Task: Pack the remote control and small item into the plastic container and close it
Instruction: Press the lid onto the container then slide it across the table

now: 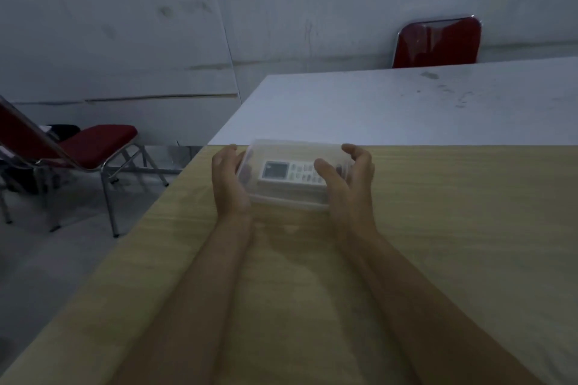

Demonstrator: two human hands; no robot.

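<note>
A clear plastic container (291, 150) with its lid on top sits near the far edge of the wooden table (453, 228). Through the lid I see a white remote control (283, 172) with a grey screen, lying lengthwise inside. My left hand (230, 181) grips the container's left end, fingers wrapped around it. My right hand (350, 181) grips the right end, thumb pressing on the lid over the remote's buttons. A dark shape shows inside at the left end, too blurred to name.
A white table (406, 103) butts against the wooden one beyond the container. A red chair (438, 42) stands behind it at the wall. Another red chair (93, 147) stands on the floor to the left, beside the table's left edge.
</note>
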